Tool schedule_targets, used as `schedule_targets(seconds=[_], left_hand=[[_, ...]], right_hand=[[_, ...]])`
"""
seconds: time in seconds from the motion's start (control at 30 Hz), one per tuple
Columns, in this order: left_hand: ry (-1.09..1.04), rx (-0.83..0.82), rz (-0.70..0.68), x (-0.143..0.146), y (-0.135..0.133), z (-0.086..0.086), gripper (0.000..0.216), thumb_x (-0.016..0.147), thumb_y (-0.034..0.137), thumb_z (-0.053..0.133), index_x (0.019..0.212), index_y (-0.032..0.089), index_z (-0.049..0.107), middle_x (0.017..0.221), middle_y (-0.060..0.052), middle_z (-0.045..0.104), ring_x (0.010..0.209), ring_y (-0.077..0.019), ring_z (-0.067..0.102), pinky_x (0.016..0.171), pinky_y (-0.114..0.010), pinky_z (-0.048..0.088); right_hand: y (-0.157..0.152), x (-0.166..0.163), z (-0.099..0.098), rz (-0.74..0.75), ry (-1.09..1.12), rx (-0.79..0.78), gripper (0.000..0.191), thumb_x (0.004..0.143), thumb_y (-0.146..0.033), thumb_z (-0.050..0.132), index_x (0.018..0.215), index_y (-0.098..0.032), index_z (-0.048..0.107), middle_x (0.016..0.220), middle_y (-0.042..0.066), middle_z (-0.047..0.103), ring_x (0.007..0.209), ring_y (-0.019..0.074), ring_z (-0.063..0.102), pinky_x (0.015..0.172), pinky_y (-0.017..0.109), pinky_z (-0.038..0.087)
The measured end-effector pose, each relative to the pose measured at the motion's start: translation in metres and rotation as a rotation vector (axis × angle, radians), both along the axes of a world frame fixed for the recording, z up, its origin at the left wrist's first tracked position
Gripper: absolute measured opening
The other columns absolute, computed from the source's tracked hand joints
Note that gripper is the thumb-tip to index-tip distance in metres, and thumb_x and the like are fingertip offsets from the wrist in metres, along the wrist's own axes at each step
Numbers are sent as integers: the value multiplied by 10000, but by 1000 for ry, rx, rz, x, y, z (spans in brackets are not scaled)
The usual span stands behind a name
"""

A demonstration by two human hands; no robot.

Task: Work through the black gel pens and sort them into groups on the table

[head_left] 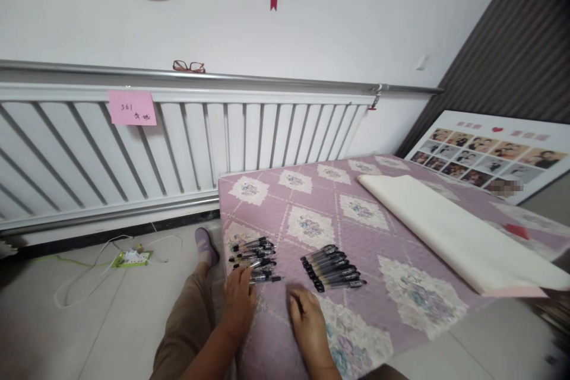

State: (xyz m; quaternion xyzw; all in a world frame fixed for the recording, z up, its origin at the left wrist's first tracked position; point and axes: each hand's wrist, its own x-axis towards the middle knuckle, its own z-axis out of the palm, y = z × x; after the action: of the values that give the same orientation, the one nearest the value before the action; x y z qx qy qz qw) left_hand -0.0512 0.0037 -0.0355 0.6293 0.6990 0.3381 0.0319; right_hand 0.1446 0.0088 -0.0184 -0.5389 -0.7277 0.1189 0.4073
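Observation:
My left hand [239,297] rests at the near end of a loose pile of black-capped clear gel pens [255,252]. Its fingers are bent down over the nearest gel pen [267,278], which sticks out to the right from under them. My right hand [307,317] lies on the purple cover a little to the right, its fingers curled in, with nothing visible in them. Ahead of it, a second group of gel pens [333,267] lies side by side in a neat slanted row, apart from both hands.
The pens lie on a purple flowered cover [312,190]. A cream folded sheet [449,225] is on the right, before a photo board [490,154]. A white radiator [249,130] lines the wall. A power strip [133,258] with cables is on the floor.

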Motion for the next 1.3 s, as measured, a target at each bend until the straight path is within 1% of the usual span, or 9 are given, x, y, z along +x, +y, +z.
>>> schedule_targets(seconds=[0.2, 0.43, 0.67, 0.77, 0.83, 0.9, 1.03, 1.13, 1.3], left_hand=[[-2, -63, 12, -2, 3, 5, 366, 845, 115, 475, 1200, 185, 528, 1183, -80, 584, 1165, -212, 504, 1039, -375, 359], [38, -23, 8, -4, 10, 2, 339, 827, 129, 473, 1153, 172, 556, 1088, -90, 626, 1071, -239, 566, 958, -399, 417], [59, 10, 17, -5, 10, 2, 354, 833, 131, 466, 1177, 176, 535, 1120, -87, 608, 1102, -236, 541, 975, -409, 413], [106, 69, 23, -3, 7, 1, 378, 829, 129, 484, 1200, 184, 529, 1171, -102, 581, 1141, -254, 511, 988, -430, 401], [139, 135, -42, 2, 1, 0, 364, 841, 130, 477, 1195, 184, 540, 1177, -110, 572, 1138, -261, 507, 988, -448, 398], [163, 169, -171, 10, -6, -1, 322, 852, 121, 460, 1141, 203, 576, 1123, -93, 590, 1089, -246, 531, 966, -435, 416], [175, 45, -442, 24, -18, 5, 295, 834, 68, 465, 1020, 238, 617, 1030, -39, 614, 977, -203, 561, 899, -362, 452], [135, -62, -470, 26, -19, 12, 261, 830, 53, 465, 957, 220, 620, 978, -38, 613, 944, -201, 561, 865, -350, 463], [56, -60, -478, 22, -16, 18, 236, 844, 55, 467, 946, 207, 615, 965, -47, 607, 931, -202, 560, 861, -358, 462]], right_hand=[[-2, -1, 4, 29, -25, -16, 197, 873, -208, 462, 861, -210, 659, 844, 52, 682, 816, 201, 629, 759, 327, 493], [-2, -1, 5, 33, -35, -33, 200, 874, -198, 454, 855, -214, 653, 829, 47, 677, 808, 204, 622, 756, 326, 481], [-1, 0, 3, 30, -2, -35, 195, 877, -205, 457, 860, -210, 652, 845, 51, 680, 819, 204, 625, 766, 334, 487], [-2, 0, 1, 1, 38, -21, 197, 881, -211, 457, 885, -204, 654, 870, 61, 681, 841, 204, 625, 780, 339, 496], [-2, 1, 0, -25, 65, -9, 199, 884, -215, 456, 905, -202, 654, 890, 67, 682, 860, 206, 626, 792, 343, 501], [-2, 2, -2, -50, 82, 3, 202, 891, -227, 454, 919, -203, 653, 899, 70, 682, 871, 208, 626, 799, 347, 505], [-1, 4, -6, -103, 85, 49, 202, 901, -250, 454, 934, -210, 649, 930, 75, 679, 894, 212, 620, 815, 357, 505], [1, 13, -10, -166, 41, 113, 208, 905, -267, 455, 981, -212, 641, 984, 87, 668, 936, 222, 603, 847, 382, 494], [13, 51, -15, -292, -110, 201, 285, 910, -298, 430, 1088, -177, 618, 1089, 140, 623, 1027, 266, 550, 911, 459, 455]])
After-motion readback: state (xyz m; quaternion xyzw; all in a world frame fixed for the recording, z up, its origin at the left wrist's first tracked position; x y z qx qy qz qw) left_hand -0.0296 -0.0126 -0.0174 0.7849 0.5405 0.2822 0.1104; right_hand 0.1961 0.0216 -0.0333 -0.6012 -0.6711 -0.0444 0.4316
